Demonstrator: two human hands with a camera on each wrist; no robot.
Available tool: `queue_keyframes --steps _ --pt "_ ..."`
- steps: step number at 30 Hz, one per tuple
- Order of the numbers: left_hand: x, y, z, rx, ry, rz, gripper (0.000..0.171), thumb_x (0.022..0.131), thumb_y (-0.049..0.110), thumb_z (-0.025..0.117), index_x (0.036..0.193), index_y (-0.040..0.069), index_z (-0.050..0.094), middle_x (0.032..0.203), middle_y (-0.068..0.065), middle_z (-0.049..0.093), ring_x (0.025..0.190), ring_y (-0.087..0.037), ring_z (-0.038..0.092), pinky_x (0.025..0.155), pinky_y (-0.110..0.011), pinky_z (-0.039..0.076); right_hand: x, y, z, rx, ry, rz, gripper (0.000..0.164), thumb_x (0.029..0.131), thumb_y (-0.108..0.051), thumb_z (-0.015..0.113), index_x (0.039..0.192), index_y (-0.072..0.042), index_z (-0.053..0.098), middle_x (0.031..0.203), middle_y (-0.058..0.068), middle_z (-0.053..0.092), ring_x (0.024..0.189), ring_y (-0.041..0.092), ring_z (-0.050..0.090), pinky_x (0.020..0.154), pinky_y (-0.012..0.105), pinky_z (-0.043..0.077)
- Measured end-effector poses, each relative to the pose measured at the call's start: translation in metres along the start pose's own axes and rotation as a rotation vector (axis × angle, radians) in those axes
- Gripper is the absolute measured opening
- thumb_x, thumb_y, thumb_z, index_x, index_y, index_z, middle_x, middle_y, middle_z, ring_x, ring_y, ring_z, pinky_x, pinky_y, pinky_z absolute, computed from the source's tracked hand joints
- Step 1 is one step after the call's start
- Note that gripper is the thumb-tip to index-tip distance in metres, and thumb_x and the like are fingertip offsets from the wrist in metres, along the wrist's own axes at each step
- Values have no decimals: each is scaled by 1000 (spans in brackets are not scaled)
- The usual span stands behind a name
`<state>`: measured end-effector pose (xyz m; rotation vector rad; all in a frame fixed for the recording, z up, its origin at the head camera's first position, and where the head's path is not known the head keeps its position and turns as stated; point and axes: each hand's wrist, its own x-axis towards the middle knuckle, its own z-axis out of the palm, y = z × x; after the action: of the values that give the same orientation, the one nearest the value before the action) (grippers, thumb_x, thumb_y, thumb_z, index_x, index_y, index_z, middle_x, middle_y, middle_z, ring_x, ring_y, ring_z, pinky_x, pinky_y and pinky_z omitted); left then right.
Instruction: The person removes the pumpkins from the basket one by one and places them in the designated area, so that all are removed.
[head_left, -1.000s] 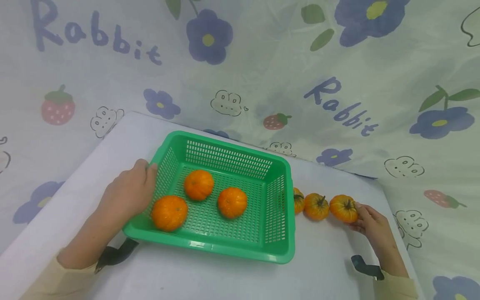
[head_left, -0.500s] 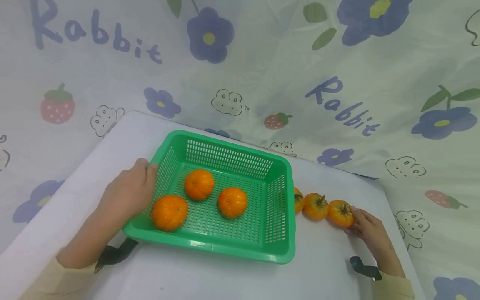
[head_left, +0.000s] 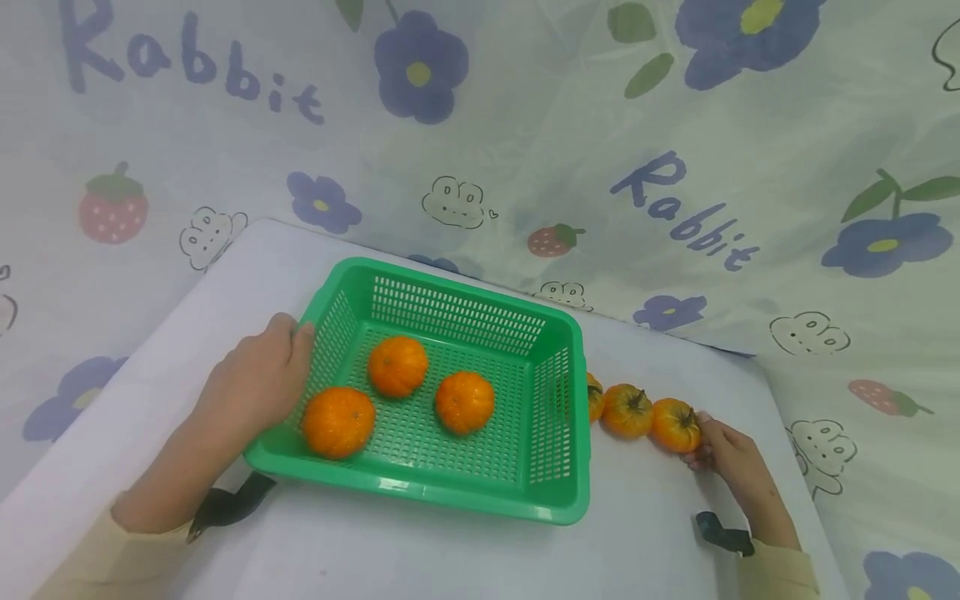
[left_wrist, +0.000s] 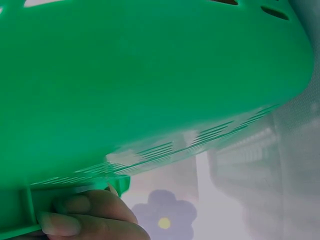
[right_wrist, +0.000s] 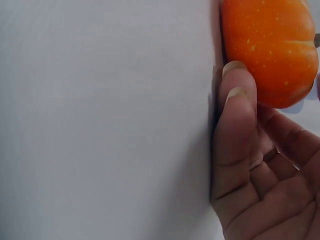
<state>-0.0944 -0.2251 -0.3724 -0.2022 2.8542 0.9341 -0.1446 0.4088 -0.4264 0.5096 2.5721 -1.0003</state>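
Observation:
My left hand (head_left: 258, 379) grips the left rim of a green plastic basket (head_left: 420, 492); in the left wrist view its fingertips (left_wrist: 60, 223) curl under that rim. Three orange pumpkins lie inside: one near the left (head_left: 339, 422), one farther back (head_left: 398, 367) and one toward the middle (head_left: 465, 403). At the right, my right hand (head_left: 735, 457) holds a small pumpkin (head_left: 676, 425) by its right side, thumb above and fingers low against it. This pumpkin ends a row with a second small pumpkin (head_left: 628, 411) and a third (head_left: 594, 398), partly hidden by the basket.
A white table (head_left: 450, 558) carries everything. Behind it hangs a pale curtain (head_left: 510, 125) printed with flowers, strawberries and rabbits. Dark straps circle both wrists, the left strap (head_left: 228, 507) beside the basket's front corner.
My right hand has moved the end pumpkin slightly left and down, beside its neighbour in the row. The left hand and basket hold their place.

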Motion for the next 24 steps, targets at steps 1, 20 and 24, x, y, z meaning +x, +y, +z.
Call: queue_keyframes --steps 1,20,24 --pt "0 0 0 1 0 0 56 113 46 18 120 -4 43 74 -13 49 62 -29 51 51 -38 42 0 1 0 1 -2 1 88 104 -72 30 143 4 49 92 6 72 88 20 66 77 22 51" --pt "0 -1 -1 6 -2 -2 57 113 45 19 123 -6 42 74 -13 50 62 -29 51 51 -38 42 -6 6 4 52 5 -50 94 106 -70 23 156 9 34 108 13 70 91 16 68 78 14 51" --pt "1 -1 0 0 -2 -1 58 113 46 18 123 -6 42 74 -13 50 62 -29 51 51 -38 42 -7 8 3 72 5 -47 93 106 -70 23 156 9 33 114 16 68 93 16 68 79 13 52"
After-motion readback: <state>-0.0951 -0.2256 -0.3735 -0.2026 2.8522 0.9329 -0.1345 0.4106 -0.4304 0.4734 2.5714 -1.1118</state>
